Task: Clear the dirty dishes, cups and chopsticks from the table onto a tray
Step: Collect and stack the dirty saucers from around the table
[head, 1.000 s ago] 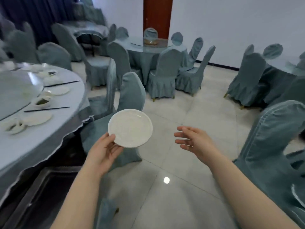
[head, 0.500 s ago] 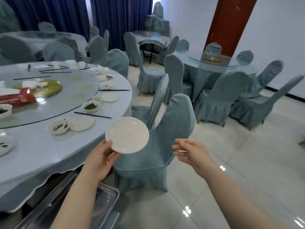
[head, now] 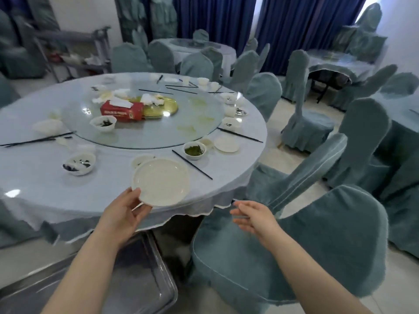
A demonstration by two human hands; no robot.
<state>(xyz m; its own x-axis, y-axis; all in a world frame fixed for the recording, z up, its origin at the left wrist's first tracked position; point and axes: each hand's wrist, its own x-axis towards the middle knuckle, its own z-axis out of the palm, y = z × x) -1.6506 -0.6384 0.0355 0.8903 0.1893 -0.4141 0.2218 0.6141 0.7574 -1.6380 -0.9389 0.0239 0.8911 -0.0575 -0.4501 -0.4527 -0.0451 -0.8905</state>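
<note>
- The plate [head: 161, 181] is small, round, white and bare, with a shallow raised rim; it is tilted so its face turns up toward the camera, held over the near edge of the desk [head: 45, 196]
- The left hand [head: 123, 214] pinches the plate's lower left rim, thumb on the upper face, fingers underneath
- The right hand [head: 256, 217] holds nothing, its fingers straight and loosely spread, pointing left over a covered chair [head: 317, 241]
- A steel tray [head: 145, 279] lies below the left forearm, beside the desk's edge
- Just behind the plate a bowl [head: 194, 150] holds green scraps; a black chopstick [head: 192, 164] lies beside it, long axis running from far left to near right
- Another plate [head: 226, 143] sits right of that bowl, with chopsticks [head: 240, 134] beyond it
- A bowl with dark scraps [head: 79, 163] stands left of the held plate
- On the glass turntable [head: 158, 130] sits a red tissue box [head: 122, 111]; its white lettering is too blurred to read
</note>
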